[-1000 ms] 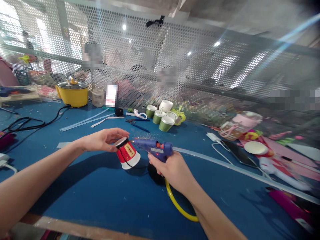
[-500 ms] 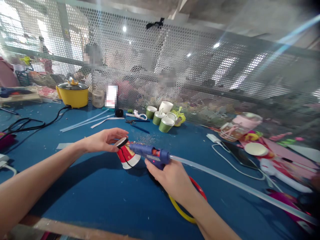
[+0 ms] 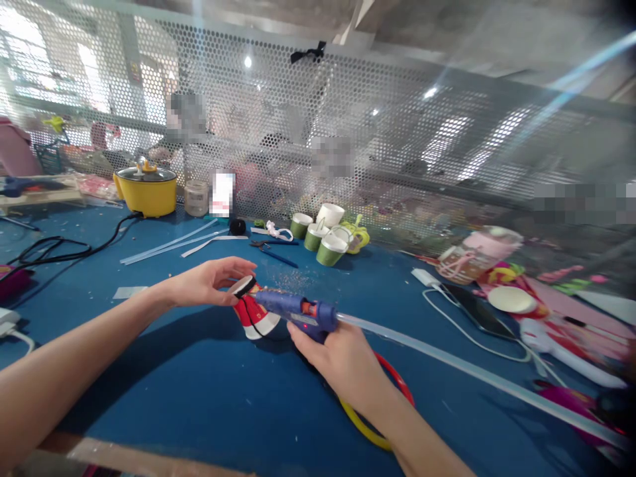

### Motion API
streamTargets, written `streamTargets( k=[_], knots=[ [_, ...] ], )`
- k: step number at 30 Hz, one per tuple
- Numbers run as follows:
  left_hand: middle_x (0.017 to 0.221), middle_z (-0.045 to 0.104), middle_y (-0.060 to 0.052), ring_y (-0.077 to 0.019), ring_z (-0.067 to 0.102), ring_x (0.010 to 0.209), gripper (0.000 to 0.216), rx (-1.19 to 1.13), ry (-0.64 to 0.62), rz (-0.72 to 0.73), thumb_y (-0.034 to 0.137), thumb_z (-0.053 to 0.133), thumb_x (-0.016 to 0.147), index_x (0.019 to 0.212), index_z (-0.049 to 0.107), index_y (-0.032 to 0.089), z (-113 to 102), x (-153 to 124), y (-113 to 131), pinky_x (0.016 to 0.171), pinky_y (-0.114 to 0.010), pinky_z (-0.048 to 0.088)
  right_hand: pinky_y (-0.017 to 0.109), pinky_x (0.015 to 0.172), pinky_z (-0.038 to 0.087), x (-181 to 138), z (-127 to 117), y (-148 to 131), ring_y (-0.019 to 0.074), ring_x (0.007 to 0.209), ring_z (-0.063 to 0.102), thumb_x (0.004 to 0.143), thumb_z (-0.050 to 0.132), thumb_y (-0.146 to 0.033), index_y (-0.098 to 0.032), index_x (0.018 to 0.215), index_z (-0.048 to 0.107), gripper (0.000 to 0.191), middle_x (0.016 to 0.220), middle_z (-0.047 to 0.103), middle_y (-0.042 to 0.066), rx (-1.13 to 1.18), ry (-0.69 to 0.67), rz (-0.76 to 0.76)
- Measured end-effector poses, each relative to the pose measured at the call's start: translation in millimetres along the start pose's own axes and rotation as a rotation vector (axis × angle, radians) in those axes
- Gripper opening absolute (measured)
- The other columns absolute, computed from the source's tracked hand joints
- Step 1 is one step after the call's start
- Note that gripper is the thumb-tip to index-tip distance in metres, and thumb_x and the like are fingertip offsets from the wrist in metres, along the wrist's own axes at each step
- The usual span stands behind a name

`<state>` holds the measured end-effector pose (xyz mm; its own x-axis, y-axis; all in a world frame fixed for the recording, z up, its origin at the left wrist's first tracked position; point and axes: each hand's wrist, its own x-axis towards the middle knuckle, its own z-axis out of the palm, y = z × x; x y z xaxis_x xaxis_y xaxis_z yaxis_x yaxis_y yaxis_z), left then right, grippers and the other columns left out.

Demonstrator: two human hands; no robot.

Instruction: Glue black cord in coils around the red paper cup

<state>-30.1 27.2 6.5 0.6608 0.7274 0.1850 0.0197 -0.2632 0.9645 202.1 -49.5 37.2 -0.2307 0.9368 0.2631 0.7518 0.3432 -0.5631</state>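
My left hand (image 3: 216,281) grips a small red and white paper cup (image 3: 254,318) by its black-banded end, the cup tilted above the blue table (image 3: 173,384). A black strip runs down the cup's side. My right hand (image 3: 342,361) is wrapped round the handle of a blue hot glue gun (image 3: 298,310), and a long clear glue stick (image 3: 447,360) sticks out of its back. The gun's nozzle points left at the cup near the black band; whether it touches cannot be made out. Beneath my right wrist lies a red and yellow ring (image 3: 365,424), partly covered.
Several green and white cups (image 3: 332,248) stand by the perforated metal screen (image 3: 397,126). Pliers (image 3: 273,252) and white strips (image 3: 213,245) lie beyond my hands. A yellow electric pot (image 3: 148,192) is at back left; a phone (image 3: 477,308) with a white cable lies right.
The glue gun's nozzle has shifted slightly left along the cup, close under the black band. Both hands keep their holds; the whole view has moved a little.
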Motion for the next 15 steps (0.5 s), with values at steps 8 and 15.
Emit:
streamTargets(
  k=[8,15],
  knots=[
    [0.126,0.049,-0.013,-0.0244,0.047,0.117,0.052,-0.038,-0.039,0.007,0.014,0.065,0.072,0.119,0.043,0.018,-2.4,-0.6,-2.0,0.1,-0.044,0.035,0.026,0.045,0.042,7.3,-4.9,6.2,0.0148,0.041,0.052,0.076,0.049,-0.033,-0.02,0.054,0.055,0.025,0.042,0.055,0.0,0.048,-0.015,0.09],
    [0.128,0.048,-0.013,-0.0245,0.046,0.118,0.053,-0.023,-0.051,0.015,0.015,0.066,0.072,0.12,0.043,0.019,-3.7,-1.0,-2.9,0.101,-0.045,0.034,0.025,0.044,0.042,11.7,-2.9,8.2,0.0142,0.039,0.052,0.075,0.051,-0.032,-0.018,0.059,0.057,0.023,0.041,0.055,-0.001,0.108,-0.012,0.106]
  ],
)
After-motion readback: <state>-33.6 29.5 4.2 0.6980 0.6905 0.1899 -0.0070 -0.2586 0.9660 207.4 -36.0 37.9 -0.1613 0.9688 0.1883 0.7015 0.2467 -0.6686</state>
